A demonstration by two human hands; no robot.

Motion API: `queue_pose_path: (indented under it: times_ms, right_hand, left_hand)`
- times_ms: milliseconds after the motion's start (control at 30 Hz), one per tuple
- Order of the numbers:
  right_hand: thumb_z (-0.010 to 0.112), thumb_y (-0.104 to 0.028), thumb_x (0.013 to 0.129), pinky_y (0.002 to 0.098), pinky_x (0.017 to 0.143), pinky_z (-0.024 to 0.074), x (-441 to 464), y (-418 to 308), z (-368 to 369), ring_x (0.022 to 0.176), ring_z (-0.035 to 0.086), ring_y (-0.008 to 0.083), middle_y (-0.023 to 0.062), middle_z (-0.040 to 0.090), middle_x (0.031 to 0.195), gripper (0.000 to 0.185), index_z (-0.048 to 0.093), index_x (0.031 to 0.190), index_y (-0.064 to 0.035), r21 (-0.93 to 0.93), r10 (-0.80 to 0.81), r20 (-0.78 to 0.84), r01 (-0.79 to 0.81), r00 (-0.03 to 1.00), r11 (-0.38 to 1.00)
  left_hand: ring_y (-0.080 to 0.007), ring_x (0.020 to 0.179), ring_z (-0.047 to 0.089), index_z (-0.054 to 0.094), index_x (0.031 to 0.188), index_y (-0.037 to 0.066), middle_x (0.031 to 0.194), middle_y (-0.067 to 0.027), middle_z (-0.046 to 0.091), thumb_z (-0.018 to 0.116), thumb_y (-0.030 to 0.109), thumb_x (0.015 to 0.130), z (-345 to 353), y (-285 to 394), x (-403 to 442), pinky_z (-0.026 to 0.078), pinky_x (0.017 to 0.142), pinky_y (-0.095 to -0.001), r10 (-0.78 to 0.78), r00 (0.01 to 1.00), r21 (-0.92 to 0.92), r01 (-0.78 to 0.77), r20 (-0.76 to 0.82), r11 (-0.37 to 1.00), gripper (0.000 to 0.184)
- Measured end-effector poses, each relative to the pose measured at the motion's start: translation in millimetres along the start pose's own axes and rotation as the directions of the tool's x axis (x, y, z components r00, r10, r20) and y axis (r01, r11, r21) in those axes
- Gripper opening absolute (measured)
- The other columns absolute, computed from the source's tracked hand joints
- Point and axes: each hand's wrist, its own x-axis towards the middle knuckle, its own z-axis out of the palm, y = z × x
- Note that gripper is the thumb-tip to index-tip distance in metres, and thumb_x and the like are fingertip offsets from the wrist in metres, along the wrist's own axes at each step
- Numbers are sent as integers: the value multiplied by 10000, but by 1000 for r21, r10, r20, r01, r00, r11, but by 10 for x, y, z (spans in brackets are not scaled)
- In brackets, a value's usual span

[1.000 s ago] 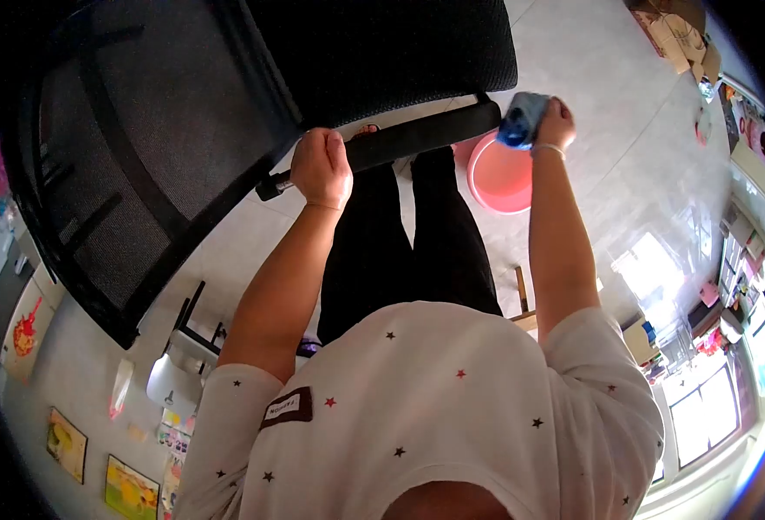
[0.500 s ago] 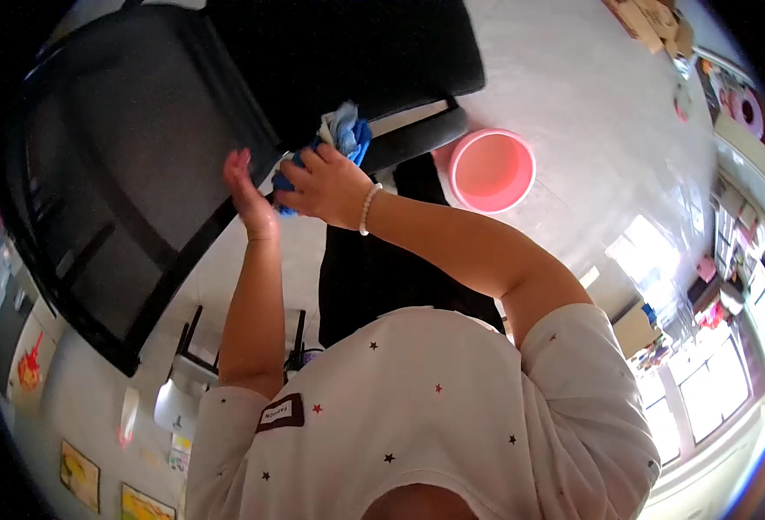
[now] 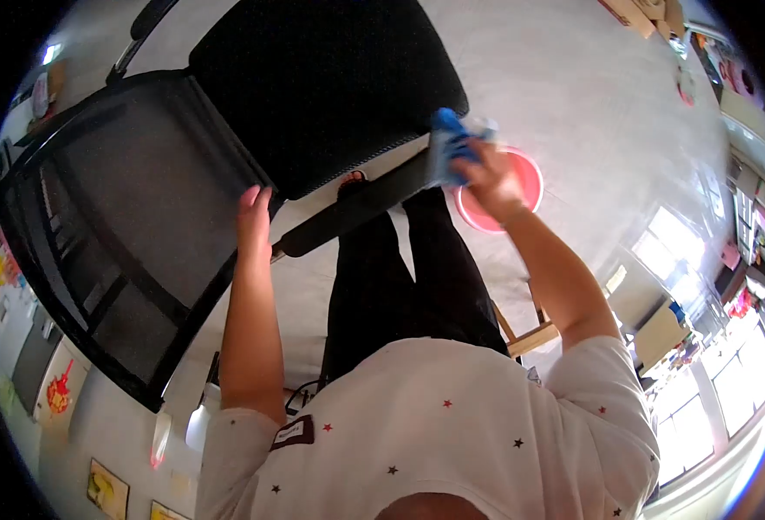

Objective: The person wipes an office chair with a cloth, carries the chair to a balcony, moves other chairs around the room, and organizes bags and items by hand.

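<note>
A black office chair has a mesh backrest (image 3: 131, 217) at the left and a dark padded seat (image 3: 330, 87) at upper centre. Its near armrest (image 3: 356, 212) runs slantwise above the person's legs. My left hand (image 3: 255, 217) rests against the backrest's frame near the armrest's rear end, with fingers pressed together around the frame's edge. My right hand (image 3: 489, 180) is on a blue and white cloth (image 3: 450, 149), which covers the front end of the armrest. That hand is slightly blurred.
Just beyond my right hand a pink basin (image 3: 528, 178) stands on the floor. The chair's other armrest (image 3: 150, 19) is at the upper left. A wooden stool (image 3: 531, 338) is beside the right leg. Cardboard (image 3: 629, 16) lies at the upper right.
My right hand has carried the cloth from the armrest's rear end back to its front end. My left hand, raised and spread before, now rests on the chair frame. The view has shifted.
</note>
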Motion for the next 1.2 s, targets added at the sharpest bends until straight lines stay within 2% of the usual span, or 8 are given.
queue_pose_path:
  times_ms: [133, 300, 433, 567, 733, 767, 933, 1200]
  right_hand:
    - [610, -54, 711, 362, 806, 479, -324, 849, -9, 1000, 553, 269, 110, 555, 1108, 414, 529, 1116, -80, 396, 867, -41, -789, 497, 470]
    - [573, -51, 818, 292, 823, 476, 58, 869, 153, 998, 533, 172, 101, 525, 1164, 412, 463, 1216, -60, 906, 775, -65, -288, 629, 310]
    - [539, -54, 781, 401, 785, 463, 762, 858, 1262, 880, 529, 375, 216, 424, 1159, 630, 258, 1344, -74, 265, 452, -229, -392, 862, 881]
    - [472, -43, 797, 375, 731, 494, 1482, 1054, 1335, 918, 544, 351, 237, 445, 1145, 560, 285, 1324, -50, 292, 657, -219, -595, 721, 749]
    - [393, -116, 896, 421, 738, 501, 3282, 1670, 1346, 911, 586, 378, 242, 501, 1156, 444, 282, 1325, -101, 952, 679, 37, -231, 733, 198]
    - [415, -219, 899, 448, 772, 484, 3652, 1847, 1409, 889, 588, 410, 242, 564, 1068, 482, 237, 1338, -128, 335, 391, -212, -309, 896, 890]
    - [497, -441, 834, 405, 866, 423, 4921, 1617, 968, 1016, 551, 376, 263, 556, 1098, 605, 354, 1325, -118, 349, 449, -175, -372, 876, 860]
    - [540, -163, 758, 468, 961, 334, 1596, 1348, 1170, 1121, 412, 449, 268, 384, 1254, 573, 372, 1300, -84, 240, 260, -141, -222, 955, 945]
  left_hand:
    - [-282, 1279, 304, 320, 1322, 33, 1381, -166, 324, 539, 288, 848, 368, 395, 599, 243, 1043, -389, -75, 997, -36, 74, -25, 997, 582]
    - [-321, 1341, 123, 142, 1404, 109, 1463, -178, 12, 337, 357, 920, 1170, 769, 1367, 157, 1083, -458, -300, 856, -11, 326, -422, 945, 578]
    - [-350, 1353, -37, 44, 1423, 121, 1462, -187, -68, 259, 406, 926, 1814, 771, 1646, 34, 1078, -511, -109, 805, 231, 292, -583, 928, 612]
    - [-381, 1346, -47, 55, 1418, 83, 1455, -217, -56, 239, 404, 926, 2089, 570, 1990, 36, 1063, -540, 59, 645, 373, 362, -762, 854, 615]
    - [-365, 1351, -26, 66, 1416, 88, 1460, -201, -24, 237, 393, 926, 2170, 542, 2079, 55, 1066, -533, 85, 595, 400, 421, -799, 814, 602]
    - [-371, 1349, -36, 62, 1415, 81, 1456, -211, -37, 244, 392, 922, 2154, 555, 2070, 51, 1065, -537, 71, 604, 399, 429, -794, 811, 610]
    - [-375, 1348, -38, 74, 1412, 81, 1452, -219, -43, 271, 388, 914, 2117, 575, 2017, 52, 1066, -539, 65, 600, 393, 435, -797, 810, 617]
    - [-383, 1342, -75, 47, 1407, 70, 1444, -224, -84, 318, 369, 900, 2083, 542, 2030, 40, 1064, -545, 60, 633, 436, 459, -772, 774, 648]
